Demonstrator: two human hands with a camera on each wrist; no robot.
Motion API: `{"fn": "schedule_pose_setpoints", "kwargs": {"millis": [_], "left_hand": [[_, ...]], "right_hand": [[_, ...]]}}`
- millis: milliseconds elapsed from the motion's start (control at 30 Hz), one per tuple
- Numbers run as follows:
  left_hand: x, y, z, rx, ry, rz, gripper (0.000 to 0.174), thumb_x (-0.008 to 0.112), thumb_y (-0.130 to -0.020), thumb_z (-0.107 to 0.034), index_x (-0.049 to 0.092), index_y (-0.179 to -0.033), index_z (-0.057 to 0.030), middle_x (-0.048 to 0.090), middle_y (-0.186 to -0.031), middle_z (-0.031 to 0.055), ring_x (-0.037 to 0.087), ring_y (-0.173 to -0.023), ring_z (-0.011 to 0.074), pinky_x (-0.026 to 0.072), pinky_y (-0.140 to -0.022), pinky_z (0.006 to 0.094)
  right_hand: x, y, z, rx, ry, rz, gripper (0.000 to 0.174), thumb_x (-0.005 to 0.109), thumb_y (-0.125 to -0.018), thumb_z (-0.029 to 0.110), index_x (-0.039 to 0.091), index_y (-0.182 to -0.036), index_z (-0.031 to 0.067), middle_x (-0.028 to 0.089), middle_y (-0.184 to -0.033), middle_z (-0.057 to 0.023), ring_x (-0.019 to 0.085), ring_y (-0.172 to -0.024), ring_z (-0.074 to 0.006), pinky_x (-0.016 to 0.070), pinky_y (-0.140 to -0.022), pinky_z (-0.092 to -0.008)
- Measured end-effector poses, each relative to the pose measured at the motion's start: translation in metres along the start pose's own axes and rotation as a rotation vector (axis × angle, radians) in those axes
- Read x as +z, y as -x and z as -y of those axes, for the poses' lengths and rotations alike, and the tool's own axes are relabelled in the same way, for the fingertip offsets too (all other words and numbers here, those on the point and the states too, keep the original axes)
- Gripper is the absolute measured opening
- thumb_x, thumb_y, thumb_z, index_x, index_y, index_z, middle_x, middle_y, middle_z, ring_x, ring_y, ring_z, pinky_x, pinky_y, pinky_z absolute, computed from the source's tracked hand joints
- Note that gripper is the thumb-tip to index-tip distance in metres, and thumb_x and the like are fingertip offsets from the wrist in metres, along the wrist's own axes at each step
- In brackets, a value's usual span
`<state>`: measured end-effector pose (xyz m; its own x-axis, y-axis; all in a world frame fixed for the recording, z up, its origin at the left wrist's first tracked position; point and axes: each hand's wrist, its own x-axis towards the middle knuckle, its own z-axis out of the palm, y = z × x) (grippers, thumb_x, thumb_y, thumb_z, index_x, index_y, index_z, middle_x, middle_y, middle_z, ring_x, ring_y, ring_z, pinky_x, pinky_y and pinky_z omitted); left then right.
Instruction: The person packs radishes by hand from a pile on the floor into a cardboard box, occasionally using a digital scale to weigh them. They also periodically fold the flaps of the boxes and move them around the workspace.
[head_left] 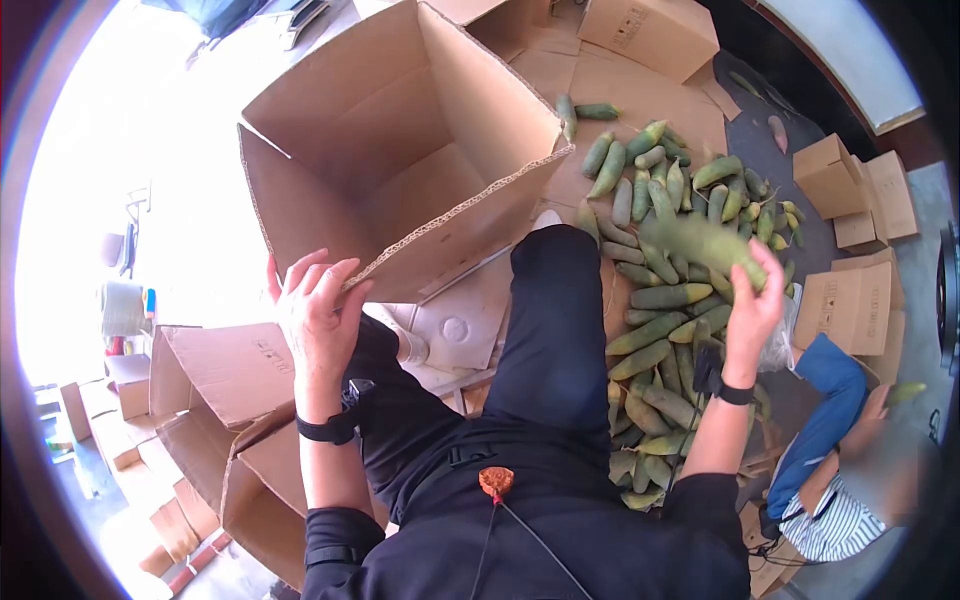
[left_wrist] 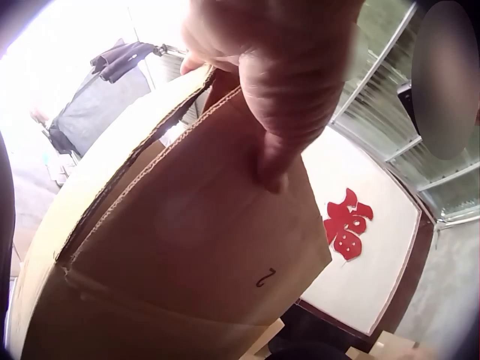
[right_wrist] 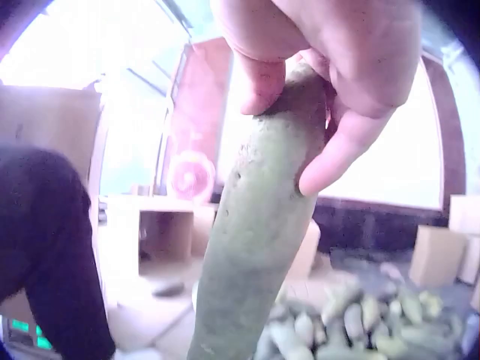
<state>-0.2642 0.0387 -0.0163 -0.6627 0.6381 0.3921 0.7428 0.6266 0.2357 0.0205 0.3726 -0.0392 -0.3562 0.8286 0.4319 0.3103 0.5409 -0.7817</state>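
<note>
My right hand (head_left: 757, 300) grips a long green radish (head_left: 700, 243) by one end, above a heap of radishes (head_left: 668, 297). In the right wrist view the radish (right_wrist: 259, 217) hangs down from the thumb and fingers, with small pits in its skin. My left hand (head_left: 318, 305) holds the near corner of a large open cardboard box (head_left: 470, 225), which tilts toward me. The left wrist view shows the thumb pressed on the outside of a box flap (left_wrist: 195, 217), with the fingers over its edge.
More cardboard boxes (head_left: 235, 375) are at the left, and others (head_left: 848, 305) stand at the right. Flattened cardboard (head_left: 690, 105) lies under part of the heap. At the lower right sits another person in a striped top (head_left: 835, 515), one blue-clad leg toward the heap.
</note>
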Motion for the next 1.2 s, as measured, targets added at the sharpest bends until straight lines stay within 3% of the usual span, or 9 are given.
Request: {"fn": "schedule_pose_setpoints", "kwargs": {"millis": [200,333,400,667,733,833,967,1100,1200], "left_hand": [[0.001,0.002,-0.005,0.01,0.009,-0.071,0.01,0.071,-0.068,-0.018,0.064,-0.07,-0.0105,0.059,-0.068,0.0014,0.058,-0.081,0.02,0.0203,-0.104,0.0497],[-0.001,0.002,-0.006,0.027,0.012,-0.038,0.011,0.069,-0.069,-0.019,0.063,-0.068,-0.01,0.06,-0.07,0.0017,0.057,-0.079,0.0206,0.0194,-0.104,0.0485],[-0.002,0.002,-0.007,0.014,-0.008,-0.017,0.012,0.068,-0.071,-0.019,0.062,-0.068,-0.0093,0.061,-0.071,0.0021,0.057,-0.078,0.0209,0.019,-0.105,0.0472],[0.002,0.006,-0.006,0.067,-0.075,0.007,0.016,0.067,-0.073,-0.018,0.058,-0.067,-0.0059,0.059,-0.07,0.0055,0.056,-0.076,0.023,0.0208,-0.104,0.0453],[0.003,0.007,-0.006,0.077,-0.064,0.005,0.016,0.067,-0.073,-0.018,0.058,-0.067,-0.0057,0.06,-0.07,0.0056,0.056,-0.076,0.0231,0.0208,-0.104,0.045],[0.007,0.008,-0.001,0.09,-0.066,-0.005,0.015,0.066,-0.074,-0.017,0.059,-0.068,-0.0055,0.06,-0.071,0.0055,0.056,-0.075,0.0232,0.0208,-0.104,0.0444],[0.009,0.008,-0.003,0.104,-0.067,-0.012,0.014,0.065,-0.076,-0.016,0.06,-0.069,-0.0053,0.061,-0.071,0.0051,0.056,-0.075,0.0235,0.0212,-0.103,0.0442],[0.009,0.011,0.002,0.076,-0.096,0.038,0.012,0.063,-0.076,-0.015,0.061,-0.071,-0.0049,0.061,-0.072,0.0057,0.056,-0.076,0.023,0.0213,-0.103,0.0455],[0.01,0.013,0.005,0.093,-0.099,0.063,0.011,0.062,-0.077,-0.014,0.062,-0.072,-0.0044,0.062,-0.073,0.0062,0.056,-0.077,0.0229,0.0207,-0.103,0.0463]], "right_hand": [[0.024,-0.053,0.121,-0.424,-0.543,-0.132,0.03,0.055,-0.083,-0.005,0.048,-0.112,-0.0044,0.052,-0.118,-0.0228,0.054,-0.107,-0.0258,0.046,-0.091,-0.0359],[0.073,-0.063,0.171,-0.522,-0.771,0.02,0.032,0.056,-0.082,-0.003,0.049,-0.113,-0.0048,0.057,-0.112,-0.0212,0.06,-0.096,-0.0225,0.0525,-0.075,-0.029],[0.109,-0.062,0.18,-0.503,-0.926,0.297,0.033,0.062,-0.078,-0.005,0.054,-0.109,0.0009,0.061,-0.103,-0.0109,0.06,-0.085,-0.0132,0.0507,-0.073,-0.0252],[0.238,-0.014,0.167,-0.578,-0.181,0.717,0.017,0.07,-0.067,0.012,0.064,-0.08,0.0034,0.061,-0.067,-0.0153,0.061,-0.071,-0.0343,0.0477,-0.068,-0.0413],[0.25,-0.009,0.163,-0.567,0.009,0.755,0.003,0.061,-0.065,0.006,0.06,-0.065,0.0031,0.061,-0.066,-0.0167,0.061,-0.069,-0.0346,0.0489,-0.064,-0.043],[0.25,-0.007,0.163,-0.533,0.104,0.821,0.007,0.056,-0.065,0.005,0.062,-0.064,0.0024,0.061,-0.065,-0.018,0.062,-0.065,-0.0348,0.0503,-0.06,-0.0422],[0.239,-0.015,0.177,-0.39,0.252,1.022,0.023,0.07,-0.061,0.009,0.07,-0.083,0.0067,0.067,-0.083,-0.0122,0.066,-0.08,-0.0265,0.0525,-0.063,-0.0362],[0.239,-0.014,0.172,-0.356,0.262,1.006,0.017,0.067,-0.064,0.011,0.07,-0.08,0.0072,0.067,-0.081,-0.0129,0.066,-0.078,-0.0259,0.0526,-0.063,-0.0356],[0.236,-0.001,0.159,-0.48,0.14,0.726,0.007,0.06,-0.067,0.007,0.066,-0.07,0.0034,0.063,-0.066,-0.0142,0.064,-0.064,-0.0291,0.0502,-0.057,-0.0364]]}}
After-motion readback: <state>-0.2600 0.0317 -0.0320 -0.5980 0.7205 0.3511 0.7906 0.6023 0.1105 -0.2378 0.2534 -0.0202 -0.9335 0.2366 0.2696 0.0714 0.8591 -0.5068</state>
